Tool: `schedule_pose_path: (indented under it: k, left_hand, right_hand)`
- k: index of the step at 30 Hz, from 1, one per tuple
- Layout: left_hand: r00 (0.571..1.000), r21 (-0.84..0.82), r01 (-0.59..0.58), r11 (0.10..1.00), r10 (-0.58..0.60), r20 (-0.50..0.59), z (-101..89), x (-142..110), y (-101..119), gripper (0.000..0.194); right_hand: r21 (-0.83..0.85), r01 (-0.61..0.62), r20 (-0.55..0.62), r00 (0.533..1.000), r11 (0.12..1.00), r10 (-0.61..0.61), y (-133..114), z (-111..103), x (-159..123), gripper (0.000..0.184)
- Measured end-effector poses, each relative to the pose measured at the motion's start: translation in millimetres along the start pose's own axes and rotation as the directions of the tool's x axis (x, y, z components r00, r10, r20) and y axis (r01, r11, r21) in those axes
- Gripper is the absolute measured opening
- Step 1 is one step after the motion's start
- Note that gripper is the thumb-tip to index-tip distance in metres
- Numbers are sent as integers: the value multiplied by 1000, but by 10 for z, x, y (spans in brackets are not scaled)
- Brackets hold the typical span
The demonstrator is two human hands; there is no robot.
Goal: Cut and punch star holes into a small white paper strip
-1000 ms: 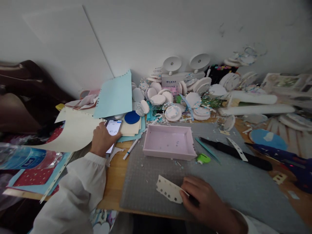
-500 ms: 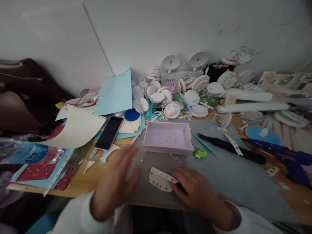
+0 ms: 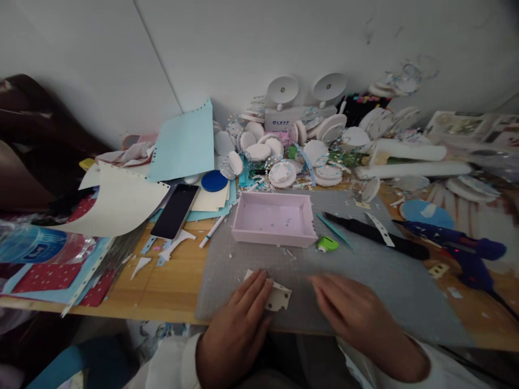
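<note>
My left hand (image 3: 239,324) lies over a small cream piece of paper (image 3: 279,298) with punched flower-shaped holes, its stretched fingers flat on the left part. The paper rests on the grey cutting mat (image 3: 300,316) near the front edge. To the right, apart from the paper, is my right hand (image 3: 352,308), slightly blurred, fingers bent and together; what they hold, if anything, is hidden. Beyond both hands stands an open pink box (image 3: 273,237) with a few tiny bits inside. A small green punch (image 3: 327,245) sits by its right corner.
At the right lie a black pen-shaped tool (image 3: 377,236), a thin teal tool (image 3: 334,231) and a blue glue gun (image 3: 458,243). A phone (image 3: 175,212), papers (image 3: 117,200) and a water bottle (image 3: 44,243) occupy the left. White foam discs (image 3: 283,175) crowd the back.
My left hand has come right and down onto the cream paper. My right hand has let go of the paper and moved off to the right. The view has shifted slightly.
</note>
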State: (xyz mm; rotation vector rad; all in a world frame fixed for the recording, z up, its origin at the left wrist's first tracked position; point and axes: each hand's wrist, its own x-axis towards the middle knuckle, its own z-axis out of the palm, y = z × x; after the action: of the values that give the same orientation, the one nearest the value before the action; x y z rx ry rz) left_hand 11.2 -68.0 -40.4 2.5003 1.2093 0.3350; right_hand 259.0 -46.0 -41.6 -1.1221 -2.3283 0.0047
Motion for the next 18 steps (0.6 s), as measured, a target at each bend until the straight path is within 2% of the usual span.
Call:
schedule_pose_path:
  k: [2,4,7,9,11,12,14,16,18]
  left_hand:
    - [999,17,-43,999,43,22,-62,31,-62,53]
    - [996,34,-85,996,83,33,-116,80,-142,49]
    - [989,49,-143,989,141,35,-169,155,-245,43]
    - [985,73,-172,982,171,29,-180,185,-270,40]
    - [981,117,-195,974,195,13,-170,194,-254,38]
    - [979,143,-203,969,205,2,-159,192,-233,37]
    - [981,183,-191,964,196,-9,-128,179,-178,36]
    - [989,189,-146,971,148,3,-97,161,-123,40]
    - [995,178,-103,979,97,38,-79,145,-87,49]
  right_hand:
    - [-83,-76,-66,995,994,70,169,-164,-150,21]
    - [-163,-187,-78,981,969,176,340,-325,-288,22]
    - [-259,-342,-99,940,904,327,561,-520,-404,25]
    - [-292,-407,-145,913,866,380,694,-599,-405,25]
    - [-351,-400,-158,917,847,367,841,-632,-370,27]
    - [-398,-369,-127,929,840,348,924,-631,-350,29]
    - [-492,-292,-12,944,820,329,1106,-596,-325,33]
    - [-535,-242,105,932,809,348,1286,-531,-326,36]
    - [-516,-228,169,917,825,360,1427,-456,-338,34]
